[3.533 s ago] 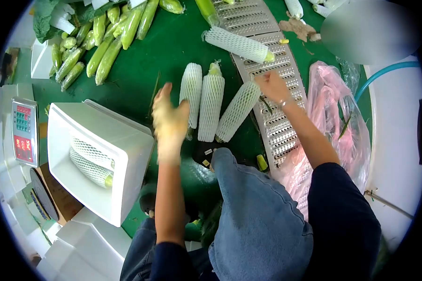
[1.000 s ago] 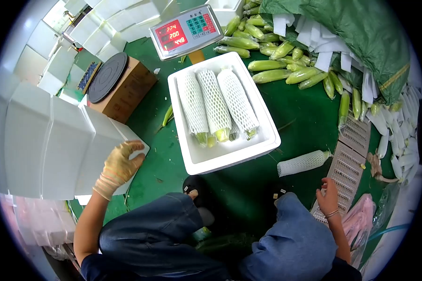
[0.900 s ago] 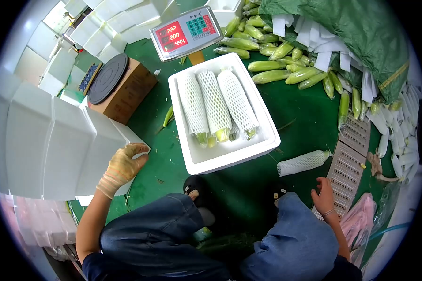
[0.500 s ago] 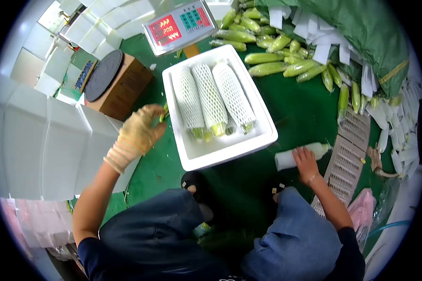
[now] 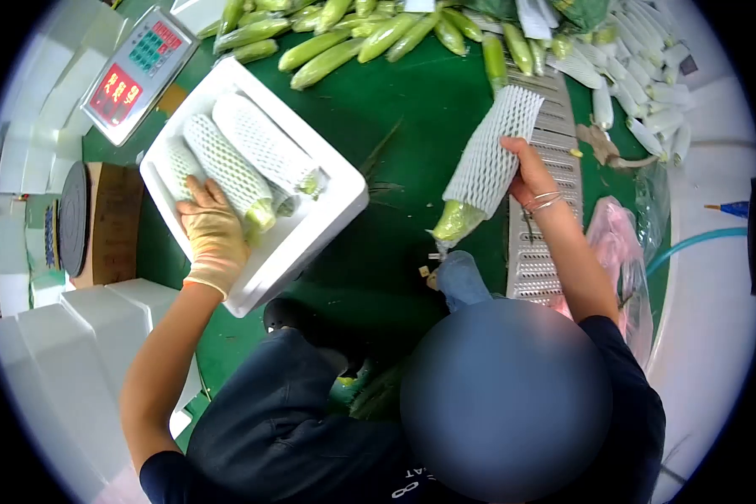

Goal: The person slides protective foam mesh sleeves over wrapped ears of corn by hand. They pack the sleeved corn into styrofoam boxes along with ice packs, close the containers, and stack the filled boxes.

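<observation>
My right hand (image 5: 531, 172) is closed around an ear of corn (image 5: 489, 160) in a white foam net sleeve, held up right of the box. Its green, film-wrapped end points down toward my leg. My left hand (image 5: 210, 231), in a pale yellow glove, reaches into the white foam box (image 5: 340, 189), its fingers stretched over the leftmost sleeved ear and partly hiding it. Beside it in the box lie more sleeved ears, among them a middle ear (image 5: 227, 164) and a right-hand ear (image 5: 265, 139). The box sits tilted in view.
A digital scale (image 5: 134, 71) with red digits stands behind the box. Film-wrapped ears (image 5: 344, 50) lie in a heap at the back. A perforated metal strip (image 5: 542, 244), a pink bag (image 5: 609, 244) and white sleeves (image 5: 638, 76) are at right. A cardboard box (image 5: 113, 214) is at left.
The right hand has lifted the sleeved ear off the floor. The left hand has moved from beside the foam box onto the ears inside. The view has turned, and the scale digits differ.
</observation>
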The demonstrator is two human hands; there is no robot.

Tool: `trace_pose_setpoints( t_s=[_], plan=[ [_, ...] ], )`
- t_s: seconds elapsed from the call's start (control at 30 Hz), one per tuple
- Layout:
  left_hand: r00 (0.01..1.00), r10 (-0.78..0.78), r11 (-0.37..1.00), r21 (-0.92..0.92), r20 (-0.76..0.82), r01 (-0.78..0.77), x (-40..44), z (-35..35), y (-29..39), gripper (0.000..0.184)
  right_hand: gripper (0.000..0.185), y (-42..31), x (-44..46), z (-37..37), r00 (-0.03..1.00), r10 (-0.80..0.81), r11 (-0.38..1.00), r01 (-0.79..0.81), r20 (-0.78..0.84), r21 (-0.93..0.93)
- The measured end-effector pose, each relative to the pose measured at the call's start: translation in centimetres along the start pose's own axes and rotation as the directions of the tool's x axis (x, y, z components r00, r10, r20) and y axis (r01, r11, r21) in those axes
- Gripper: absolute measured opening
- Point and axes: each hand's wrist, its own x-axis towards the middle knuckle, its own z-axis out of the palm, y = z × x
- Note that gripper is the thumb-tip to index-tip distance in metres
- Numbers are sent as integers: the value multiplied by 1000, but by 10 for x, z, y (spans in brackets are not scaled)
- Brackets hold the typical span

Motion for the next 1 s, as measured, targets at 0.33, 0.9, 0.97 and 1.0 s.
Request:
trace_pose_setpoints(
  t_s=[0.33, 0.9, 0.97, 1.0],
  plan=[
    [972, -165, 330, -938, -167, -105, 12, 23, -84, 52, 57, 1, -72, 42, 979, 25, 800, -142, 203, 584],
    [610, -770, -49, -936, -188, -350, -99, -3, -195, 42, 83, 93, 24, 414, 798, 263, 756, 179, 542, -630],
    [584, -791, -66, -925, -181, -375, -112, 9, -199, 41, 92, 124, 39, 426, 865, 130, 595, 323, 484, -736],
    [610, -785, -153, -918, -112, -365, -119, 15, -199, 43, 89, 130, 37, 422, 858, 13, 418, 462, 514, -782]
  ],
)
